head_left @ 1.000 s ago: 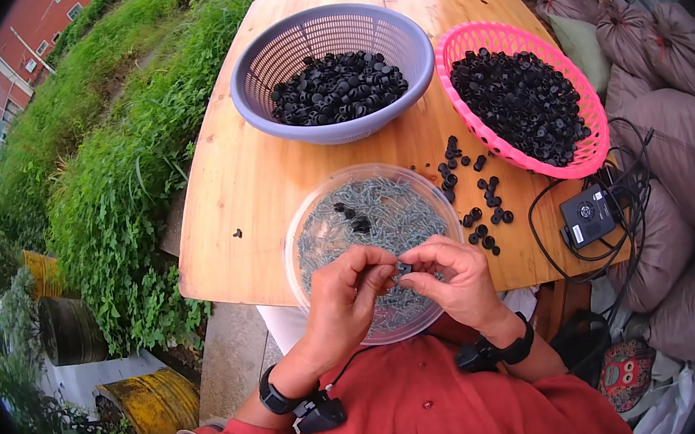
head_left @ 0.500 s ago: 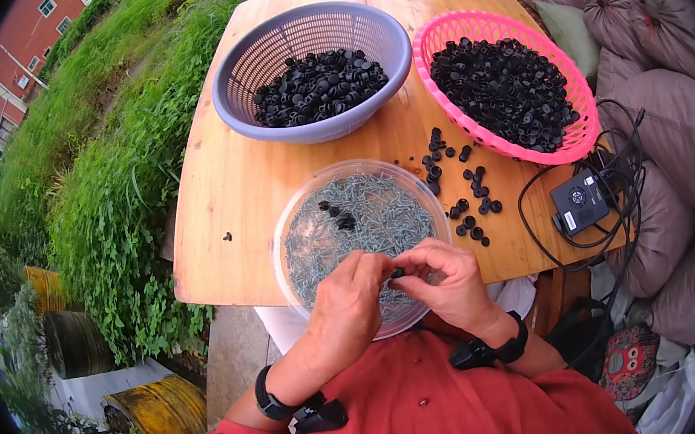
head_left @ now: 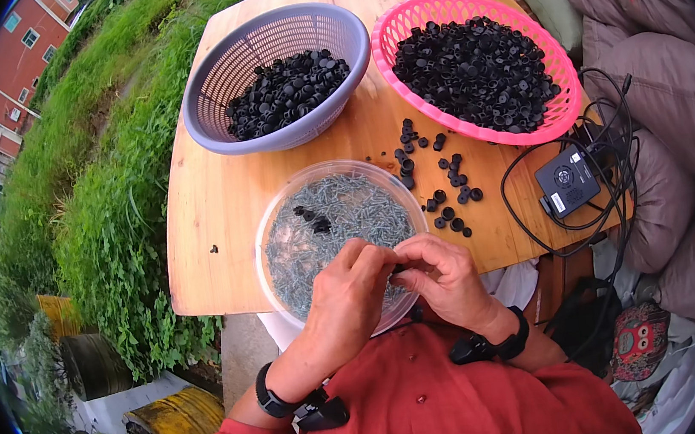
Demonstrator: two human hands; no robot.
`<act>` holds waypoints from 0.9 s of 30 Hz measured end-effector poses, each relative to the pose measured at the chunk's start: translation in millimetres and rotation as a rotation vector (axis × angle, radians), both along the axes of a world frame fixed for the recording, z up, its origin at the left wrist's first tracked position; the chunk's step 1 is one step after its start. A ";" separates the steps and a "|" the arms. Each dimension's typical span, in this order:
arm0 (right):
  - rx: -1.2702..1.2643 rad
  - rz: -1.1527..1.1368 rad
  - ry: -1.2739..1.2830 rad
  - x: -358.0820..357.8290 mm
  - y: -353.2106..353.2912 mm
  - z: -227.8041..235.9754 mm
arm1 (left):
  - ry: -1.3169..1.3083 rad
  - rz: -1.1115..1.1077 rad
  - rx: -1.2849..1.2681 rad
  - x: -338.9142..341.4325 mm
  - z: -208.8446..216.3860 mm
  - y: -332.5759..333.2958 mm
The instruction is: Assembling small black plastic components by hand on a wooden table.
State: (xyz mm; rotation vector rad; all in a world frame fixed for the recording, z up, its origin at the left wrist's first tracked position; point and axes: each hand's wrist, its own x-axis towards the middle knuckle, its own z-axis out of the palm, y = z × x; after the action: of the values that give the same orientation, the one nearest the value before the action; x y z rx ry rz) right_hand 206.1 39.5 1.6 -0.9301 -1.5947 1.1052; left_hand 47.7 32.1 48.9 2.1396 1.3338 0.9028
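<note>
My left hand [head_left: 351, 289] and my right hand [head_left: 447, 281] meet fingertip to fingertip over the near edge of a clear round tub [head_left: 264, 269]. Pinched between them is a small black cap [head_left: 395, 271], mostly covered by the fingers. Both hands are closed on it; whether a screw sits in it I cannot see. Loose silvery screws [head_left: 354, 203] fill the tub, with a few black caps [head_left: 319, 224] lying on top of them toward the left.
Behind the tub stand a grey-purple basket [head_left: 195, 119] and a pink basket [head_left: 576, 97], both holding many black caps. Several loose caps [head_left: 439, 197] lie right of the tub. A black electronic box [head_left: 568, 181] with looping cables sits at the table's right edge, beside stuffed brown sacks [head_left: 659, 96].
The view has shifted a little, so the table and baskets appear further left. My hands stay together on the black cap, which is now more hidden by my fingers.
</note>
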 end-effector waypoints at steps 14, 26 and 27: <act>-0.264 0.053 0.289 5.9 -10.3 -12.8 | 0.000 -0.031 0.000 5.5 6.1 -3.5; -0.112 -0.395 0.390 45.0 -3.0 -12.6 | 0.260 0.005 0.094 44.5 -14.0 55.2; -0.114 -0.389 0.380 47.6 -3.3 -12.8 | 0.301 0.016 0.089 49.2 -17.4 60.5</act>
State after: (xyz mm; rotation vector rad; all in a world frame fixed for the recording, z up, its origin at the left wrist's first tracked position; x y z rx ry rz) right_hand 253.7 36.2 -11.1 -0.9856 -1.0007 1.0281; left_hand 96.9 92.6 31.4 2.4101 1.4776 0.6758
